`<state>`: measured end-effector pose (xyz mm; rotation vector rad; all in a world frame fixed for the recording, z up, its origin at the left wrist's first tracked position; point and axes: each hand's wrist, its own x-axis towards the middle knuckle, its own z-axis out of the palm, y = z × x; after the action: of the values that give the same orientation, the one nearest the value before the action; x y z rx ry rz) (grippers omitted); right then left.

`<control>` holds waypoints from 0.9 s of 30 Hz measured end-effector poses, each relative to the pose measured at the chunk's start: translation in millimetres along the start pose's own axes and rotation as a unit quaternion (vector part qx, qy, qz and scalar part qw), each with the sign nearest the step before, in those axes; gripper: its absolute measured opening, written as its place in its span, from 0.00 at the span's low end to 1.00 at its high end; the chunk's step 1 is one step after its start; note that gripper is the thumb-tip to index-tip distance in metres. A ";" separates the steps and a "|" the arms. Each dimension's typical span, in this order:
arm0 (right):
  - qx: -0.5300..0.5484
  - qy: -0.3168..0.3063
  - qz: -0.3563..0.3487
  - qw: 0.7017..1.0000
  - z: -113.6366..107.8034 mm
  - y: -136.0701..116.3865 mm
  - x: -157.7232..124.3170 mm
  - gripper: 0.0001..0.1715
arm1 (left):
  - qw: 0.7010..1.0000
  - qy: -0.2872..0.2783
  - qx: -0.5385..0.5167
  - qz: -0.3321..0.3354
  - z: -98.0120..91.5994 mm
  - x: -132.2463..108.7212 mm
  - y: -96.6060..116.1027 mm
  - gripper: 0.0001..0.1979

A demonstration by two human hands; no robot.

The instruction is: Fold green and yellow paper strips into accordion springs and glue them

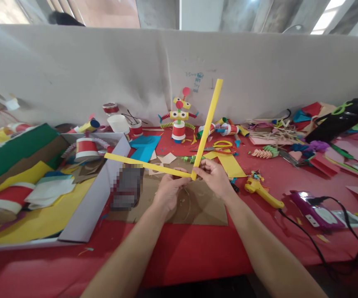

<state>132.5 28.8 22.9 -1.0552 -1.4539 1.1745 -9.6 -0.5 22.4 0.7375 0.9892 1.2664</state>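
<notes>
Two long yellow paper strips meet at a corner in front of me. One strip [144, 165] runs left and lies nearly flat; the other [208, 122] rises up and to the right. My left hand [169, 191] pinches the joined corner from the left. My right hand [214, 176] pinches the same corner from the right. Both hands hover over a brown cardboard sheet [204, 209] on the red table covering [179, 252].
A paper-cup robot figure [179, 120] stands at the back by the grey wall. Yellow-handled scissors [218, 145], a yellow glue gun [261, 191] and a purple corded device [314, 210] lie to the right. A tray of coloured paper and cups [42, 194] fills the left.
</notes>
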 end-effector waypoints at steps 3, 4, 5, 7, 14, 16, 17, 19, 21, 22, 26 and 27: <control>0.029 -0.014 0.027 0.999 1.5 -5.9 -3.3 0.12 | 1.000 0.009 -0.017 0.013 -0.3 1.2 -0.7 0.13; 0.035 -0.021 0.033 0.999 2.1 -7.2 -4.5 0.12 | 0.999 0.014 -0.022 0.020 -0.3 1.4 -0.8 0.13; 0.038 -0.026 0.034 0.998 2.8 -7.8 -5.6 0.12 | 0.999 0.018 -0.026 0.029 -0.2 1.6 -0.9 0.13; 0.039 -0.034 0.025 0.998 4.3 -7.3 -7.3 0.14 | 0.998 0.022 -0.033 0.050 -0.2 1.6 -1.1 0.12; 0.048 -0.024 0.006 0.999 8.1 -3.3 -8.4 0.14 | 0.996 0.007 -0.050 0.076 1.0 -0.4 -0.7 0.11; 0.048 -0.022 0.011 0.999 8.4 -4.6 -8.4 0.14 | 0.996 0.007 -0.048 0.076 1.7 -0.8 -0.5 0.11; 0.048 -0.020 0.013 0.999 8.7 -5.6 -8.6 0.14 | 0.996 0.010 -0.046 0.078 1.9 -0.9 -0.5 0.12; 0.051 -0.013 0.021 0.998 9.7 -8.2 -9.1 0.14 | 0.995 0.015 -0.046 0.085 2.2 -1.0 -0.9 0.12; 0.056 -0.004 0.039 0.998 11.1 -10.9 -10.0 0.14 | 0.995 0.013 -0.052 0.088 2.2 -1.0 -1.1 0.12; 0.057 0.002 0.050 0.997 11.7 -11.8 -10.5 0.14 | 0.995 0.010 -0.055 0.088 2.2 -1.0 -1.2 0.12; 0.026 0.015 0.063 0.998 12.1 -11.2 -11.8 0.12 | 0.994 0.007 -0.061 0.092 2.1 -1.2 -1.1 0.12; 0.015 0.017 0.059 0.998 11.7 -10.2 -11.9 0.12 | 0.994 0.007 -0.061 0.092 2.2 -1.4 -1.1 0.13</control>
<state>122.4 13.7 30.2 -1.1476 -1.3600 1.2518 -7.2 -1.9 22.6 0.7372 0.8618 1.4802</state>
